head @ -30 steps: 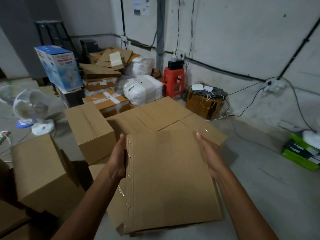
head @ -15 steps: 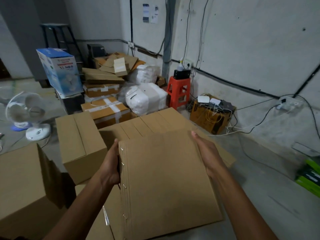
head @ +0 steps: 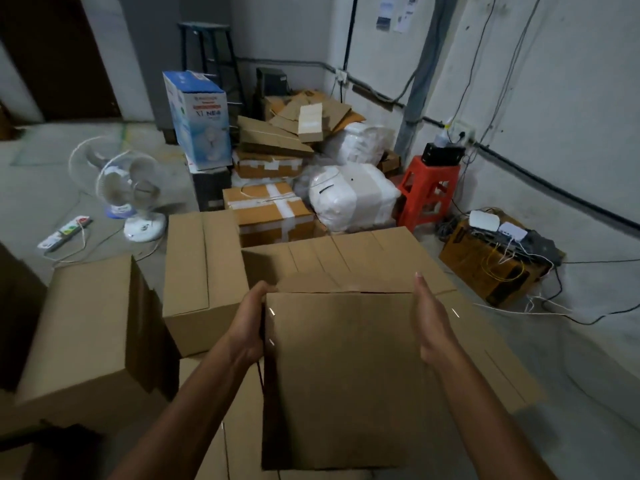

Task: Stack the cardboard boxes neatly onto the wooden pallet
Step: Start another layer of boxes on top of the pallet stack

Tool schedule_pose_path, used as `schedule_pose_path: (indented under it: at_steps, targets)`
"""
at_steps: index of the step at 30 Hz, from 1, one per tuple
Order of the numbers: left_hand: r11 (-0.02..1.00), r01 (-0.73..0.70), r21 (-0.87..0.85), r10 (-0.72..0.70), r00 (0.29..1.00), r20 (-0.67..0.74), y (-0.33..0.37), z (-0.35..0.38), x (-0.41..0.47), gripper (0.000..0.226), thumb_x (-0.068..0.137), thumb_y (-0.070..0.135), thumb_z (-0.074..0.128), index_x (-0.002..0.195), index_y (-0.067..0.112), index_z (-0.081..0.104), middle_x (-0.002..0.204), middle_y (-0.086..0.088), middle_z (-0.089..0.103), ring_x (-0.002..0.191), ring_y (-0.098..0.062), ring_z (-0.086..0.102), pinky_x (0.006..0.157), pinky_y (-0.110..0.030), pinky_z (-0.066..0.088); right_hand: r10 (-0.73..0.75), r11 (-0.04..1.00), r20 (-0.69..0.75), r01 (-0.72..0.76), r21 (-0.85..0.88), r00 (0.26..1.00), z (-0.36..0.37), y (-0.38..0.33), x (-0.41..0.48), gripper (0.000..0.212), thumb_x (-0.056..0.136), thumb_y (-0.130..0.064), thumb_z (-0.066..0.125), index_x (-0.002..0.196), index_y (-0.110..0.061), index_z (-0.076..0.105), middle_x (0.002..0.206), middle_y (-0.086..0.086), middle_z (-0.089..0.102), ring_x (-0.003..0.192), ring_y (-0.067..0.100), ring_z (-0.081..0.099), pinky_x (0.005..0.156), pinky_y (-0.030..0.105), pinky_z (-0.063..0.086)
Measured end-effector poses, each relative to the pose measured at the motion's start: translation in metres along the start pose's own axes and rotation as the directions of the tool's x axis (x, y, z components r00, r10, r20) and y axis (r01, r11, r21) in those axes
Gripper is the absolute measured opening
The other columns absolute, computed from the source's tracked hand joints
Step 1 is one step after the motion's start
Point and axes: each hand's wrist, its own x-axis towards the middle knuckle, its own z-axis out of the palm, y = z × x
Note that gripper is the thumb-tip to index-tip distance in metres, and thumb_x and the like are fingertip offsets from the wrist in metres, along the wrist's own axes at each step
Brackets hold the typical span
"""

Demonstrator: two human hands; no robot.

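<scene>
Left grip (head: 250, 323): fingers curled round the upper left edge of the cardboard box (head: 346, 375), holding it firmly. Right grip (head: 433, 320): fingers straight and together, laid flat against the box's right side; it presses and does not wrap. The box is carried between the two, directly in front of the person, its broad plain face turned toward the camera. Two bright staples show along its left seam. Its top edge is blurred, so the state of the flaps cannot be told. Just beyond it lies a row of closed cartons (head: 346, 252) whose tops form one level surface; whether the held box touches them cannot be told. An upright carton (head: 204, 265) stands just beside the left end of that row. A larger carton (head: 86, 334) sits further left and nearer the camera. More cardboard (head: 207, 393) lies below the left forearm. Behind the row are a taped parcel (head: 270, 209), a white wrapped bundle (head: 349, 195) and a red plastic stool (head: 429, 195) bearing a dark item. A blue fan carton (head: 201, 116) stands at the rear left. On the concrete floor (head: 588, 358) are a white table fan (head: 128, 192) and a power strip (head: 65, 232). By the right wall, a brown carton (head: 485, 271) carries white devices and cables.
</scene>
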Motion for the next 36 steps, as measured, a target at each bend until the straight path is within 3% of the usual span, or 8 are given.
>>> schedule_pose_path:
  at_steps: [5, 9, 12, 15, 23, 30, 33, 36]
  targets:
    - [0.992, -0.115, 0.054, 0.116, 0.993, -0.026, 0.010, -0.002, 0.025, 0.028, 0.093, 0.032, 0.046, 0.098, 0.009, 0.062, 0.088, -0.010, 0.064, 0.077, -0.021, 0.061, 0.075, -0.037, 0.045, -0.022, 1.000, 0.023, 0.022, -0.020, 0.999, 0.019, 0.002, 0.051, 0.091, 0.061, -0.074, 0.051, 0.133, -0.019, 0.060, 0.136, 0.011, 0.062, 0.119, 0.034, 0.061, 0.102, 0.055, 0.050]
    - [0.981, -0.180, 0.072, 0.184, 0.982, -0.048, 0.014, 0.001, 0.050, 0.045, 0.093, 0.032, 0.046, 0.128, 0.008, 0.060, 0.115, -0.020, 0.066, 0.099, -0.032, 0.063, 0.084, -0.041, 0.049, 0.156, 0.983, 0.188, -0.133, -0.129, 0.970, 0.034, -0.016, 0.089, 0.075, 0.082, -0.066, 0.051, 0.136, -0.016, 0.057, 0.136, 0.017, 0.060, 0.118, 0.037, 0.059, 0.105, 0.056, 0.045]
    - [0.978, -0.184, 0.096, 0.194, 0.975, -0.109, 0.011, 0.001, 0.076, 0.044, 0.094, 0.027, 0.043, 0.134, 0.018, 0.060, 0.125, -0.015, 0.067, 0.115, -0.038, 0.062, 0.093, -0.046, 0.051, 0.389, 0.908, 0.296, -0.308, -0.284, 0.873, 0.034, -0.027, 0.116, 0.076, 0.090, -0.065, 0.056, 0.152, -0.024, 0.040, 0.158, 0.015, 0.037, 0.141, 0.046, 0.035, 0.102, 0.076, 0.030]
    - [0.981, -0.161, 0.112, 0.180, 0.966, -0.186, 0.006, 0.002, 0.108, 0.046, 0.094, 0.018, 0.040, 0.135, 0.021, 0.059, 0.128, -0.013, 0.065, 0.119, -0.038, 0.059, 0.100, -0.050, 0.050, 0.387, 0.915, 0.378, -0.299, -0.271, 0.841, 0.039, -0.021, 0.152, 0.079, 0.087, -0.061, 0.063, 0.155, -0.033, 0.033, 0.165, 0.006, 0.020, 0.148, 0.046, 0.020, 0.091, 0.085, 0.032]
    - [0.926, -0.182, 0.332, 0.296, 0.894, -0.336, -0.037, -0.022, 0.209, 0.039, 0.101, 0.013, 0.038, 0.128, 0.036, 0.054, 0.124, -0.001, 0.064, 0.114, -0.024, 0.061, 0.093, -0.041, 0.051, 0.264, 0.951, 0.412, -0.163, -0.265, 0.872, 0.082, 0.058, 0.251, 0.082, 0.090, -0.054, 0.062, 0.159, -0.030, 0.024, 0.165, 0.002, 0.023, 0.145, 0.035, 0.032, 0.098, 0.069, 0.044]
    - [0.874, -0.143, 0.465, 0.344, 0.857, -0.383, -0.108, -0.117, 0.303, 0.066, 0.091, 0.045, 0.048, 0.154, 0.036, 0.034, 0.151, 0.005, 0.044, 0.136, -0.023, 0.045, 0.111, -0.055, 0.042, 0.175, 0.978, 0.395, -0.113, -0.176, 0.902, 0.140, 0.166, 0.319, 0.077, 0.094, -0.044, 0.063, 0.158, -0.029, 0.023, 0.163, 0.002, 0.028, 0.145, 0.029, 0.033, 0.112, 0.059, 0.034]
    - [0.881, -0.103, 0.462, 0.317, 0.853, -0.414, -0.135, -0.136, 0.323, 0.064, 0.096, 0.029, 0.047, 0.157, 0.030, 0.029, 0.150, 0.000, 0.041, 0.135, -0.025, 0.043, 0.113, -0.051, 0.040, 0.106, 0.986, 0.405, -0.044, -0.159, 0.908, 0.154, 0.213, 0.334, 0.057, 0.096, -0.033, 0.065, 0.147, -0.036, 0.041, 0.150, -0.006, 0.047, 0.137, 0.021, 0.044, 0.111, 0.053, 0.038]
    - [0.844, -0.046, 0.534, 0.290, 0.877, -0.383, -0.161, -0.153, 0.328, 0.061, 0.105, 0.007, 0.040, 0.159, 0.030, 0.023, 0.154, 0.000, 0.036, 0.140, -0.025, 0.038, 0.115, -0.047, 0.038, 0.046, 0.963, 0.376, 0.059, -0.262, 0.926, 0.156, 0.248, 0.338, 0.062, 0.099, -0.025, 0.062, 0.155, -0.023, 0.034, 0.156, -0.002, 0.040, 0.143, 0.021, 0.038, 0.114, 0.042, 0.035]
